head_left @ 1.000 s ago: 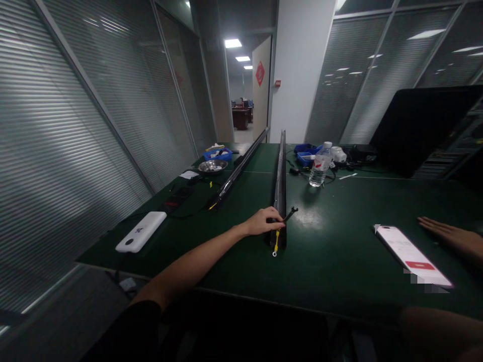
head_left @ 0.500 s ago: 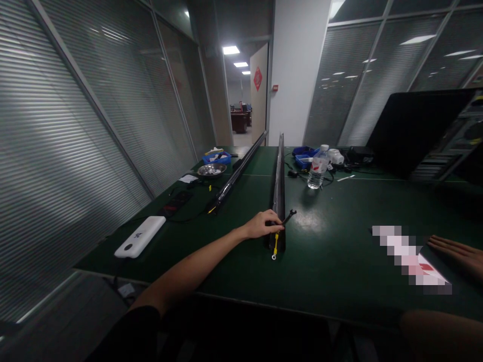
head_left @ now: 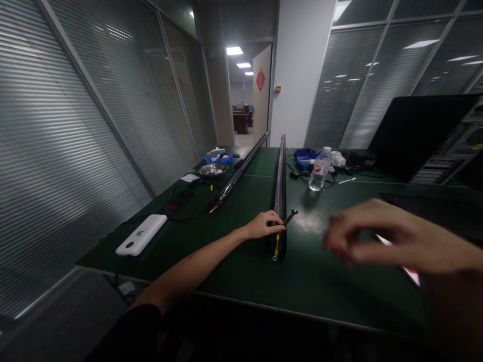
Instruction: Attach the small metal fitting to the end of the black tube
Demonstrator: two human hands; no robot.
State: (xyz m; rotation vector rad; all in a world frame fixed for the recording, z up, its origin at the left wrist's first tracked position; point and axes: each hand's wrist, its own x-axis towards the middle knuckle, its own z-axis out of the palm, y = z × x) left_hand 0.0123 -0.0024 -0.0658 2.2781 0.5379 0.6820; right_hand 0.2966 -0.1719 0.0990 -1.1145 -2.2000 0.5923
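Observation:
My left hand [head_left: 263, 225] is closed on a dark open-end wrench [head_left: 290, 218], whose jaw sticks out to the right of the fingers. It rests over the near end of a long black rail [head_left: 280, 188]. Below the fingers a yellow-sleeved cable with a ring terminal [head_left: 277, 246] comes out of the rail's end. My right hand [head_left: 385, 236], blurred by motion, hovers above the table to the right, its fingers bent and the thumb apart from them. Nothing shows in it. Partly behind its wrist lies a sheet with white and red print [head_left: 411, 274].
A second long rail [head_left: 241, 173] lies to the left, near a metal bowl [head_left: 213, 170] and a blue bin [head_left: 219, 158]. A white power bank-like box [head_left: 142, 235] sits at left. At right stand a water bottle [head_left: 320, 169], cables and a black monitor [head_left: 418, 133].
My right hand has lifted from the right side of the table and swung left toward the rail. My left hand stays in place with the wrench. The view has shifted slightly.

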